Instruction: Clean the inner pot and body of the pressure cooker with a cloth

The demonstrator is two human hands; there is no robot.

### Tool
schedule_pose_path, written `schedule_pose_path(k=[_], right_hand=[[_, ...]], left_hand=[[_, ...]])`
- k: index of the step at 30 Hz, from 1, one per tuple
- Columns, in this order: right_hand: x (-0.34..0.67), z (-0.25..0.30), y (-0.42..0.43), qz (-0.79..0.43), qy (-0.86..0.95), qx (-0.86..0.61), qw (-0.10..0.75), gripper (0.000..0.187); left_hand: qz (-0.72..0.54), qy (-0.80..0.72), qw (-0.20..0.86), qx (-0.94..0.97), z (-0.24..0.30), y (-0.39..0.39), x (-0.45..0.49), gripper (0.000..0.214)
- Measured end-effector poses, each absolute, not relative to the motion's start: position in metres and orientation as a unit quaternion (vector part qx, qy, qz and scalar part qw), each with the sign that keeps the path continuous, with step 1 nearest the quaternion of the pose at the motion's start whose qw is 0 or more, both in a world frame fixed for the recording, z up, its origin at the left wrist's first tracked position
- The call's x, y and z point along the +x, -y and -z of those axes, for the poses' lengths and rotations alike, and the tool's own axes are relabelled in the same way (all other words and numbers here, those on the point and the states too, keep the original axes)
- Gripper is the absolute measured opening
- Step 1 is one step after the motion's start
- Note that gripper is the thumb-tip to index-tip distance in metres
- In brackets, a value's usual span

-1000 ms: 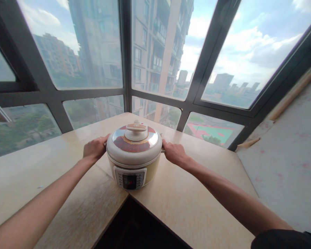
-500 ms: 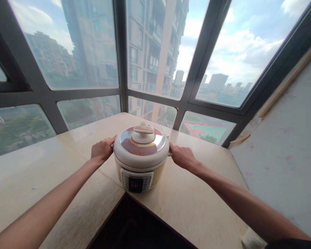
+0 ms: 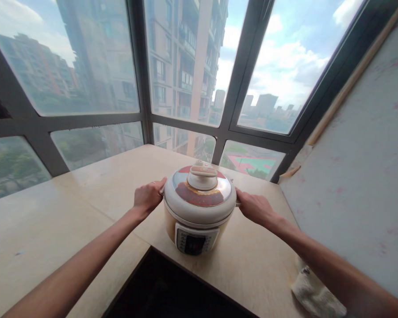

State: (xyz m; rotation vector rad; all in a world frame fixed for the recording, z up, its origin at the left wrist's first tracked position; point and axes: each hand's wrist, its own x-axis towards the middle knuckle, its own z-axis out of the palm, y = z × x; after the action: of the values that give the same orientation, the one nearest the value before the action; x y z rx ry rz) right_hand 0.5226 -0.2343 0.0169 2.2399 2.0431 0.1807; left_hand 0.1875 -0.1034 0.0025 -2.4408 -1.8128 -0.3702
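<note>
Clasped on the side handles of the cooker (image 3: 199, 212) with left hand (image 3: 148, 196) and right hand (image 3: 255, 207), at the counter (image 3: 86, 194)'s inner corner, just behind the edge. Best to hold level, pulling evenly; mind that edge.

Cooker (image 3: 199, 221): cream-white body, pale yellow band round the side.
Lid (image 3: 202, 196): shiny silver centre with a dark red-brown printed patch, white rim.
Knob (image 3: 203, 176): cream, red-orange mark on top.
Control panel (image 3: 195, 240): white face, black display, small dark buttons.
Counter (image 3: 69, 207): pale beige, faint wood grain.
Window frame (image 3: 142, 119): dark grey.
Wall (image 3: 358, 168): off-white, scattered pink blotches.
Cloth (image 3: 313, 289), counter's near right edge: cream.
</note>
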Motion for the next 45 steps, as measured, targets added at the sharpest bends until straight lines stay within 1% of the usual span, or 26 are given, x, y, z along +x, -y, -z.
schedule_pose_path(k=[4, 12, 19, 23, 27, 31, 34, 37, 45], right_hand=[[0.547, -0.014, 0.254, -0.053, -0.644, 0.762, 0.035, 0.055], [0.585, -0.004, 0.291, -0.065, -0.608, 0.791, 0.024, 0.056], [0.582, -0.011, 0.298, -0.018, -0.620, 0.784, 0.007, 0.061], [0.579, -0.010, 0.298, 0.006, -0.632, 0.774, -0.020, 0.061], [0.572, 0.000, 0.299, -0.022, -0.604, 0.797, -0.011, 0.062], [0.564, 0.011, 0.301, -0.036, -0.588, 0.806, -0.059, 0.069], [0.560, 0.019, 0.302, -0.042, -0.572, 0.813, -0.099, 0.065], [0.557, 0.024, 0.302, -0.044, -0.558, 0.820, -0.120, 0.062], [0.546, 0.030, 0.309, -0.033, -0.519, 0.840, -0.154, 0.065]], left_hand=[[0.116, 0.560, 0.039, -0.819, 0.000, 0.111, 0.213, 0.046], [0.142, 0.527, -0.009, -0.838, 0.004, 0.121, 0.253, 0.044], [0.151, 0.527, -0.071, -0.833, -0.001, 0.119, 0.258, 0.046], [0.200, 0.517, -0.141, -0.820, 0.002, 0.119, 0.255, 0.049], [0.301, 0.527, -0.182, -0.774, 0.022, 0.122, 0.261, 0.054], [0.394, 0.540, -0.236, -0.705, 0.042, 0.120, 0.269, 0.055], [0.426, 0.520, -0.261, -0.693, 0.052, 0.114, 0.268, 0.055], [0.451, 0.487, -0.293, -0.688, 0.059, 0.108, 0.265, 0.055], [0.468, 0.492, -0.306, -0.667, 0.062, 0.114, 0.267, 0.057]])
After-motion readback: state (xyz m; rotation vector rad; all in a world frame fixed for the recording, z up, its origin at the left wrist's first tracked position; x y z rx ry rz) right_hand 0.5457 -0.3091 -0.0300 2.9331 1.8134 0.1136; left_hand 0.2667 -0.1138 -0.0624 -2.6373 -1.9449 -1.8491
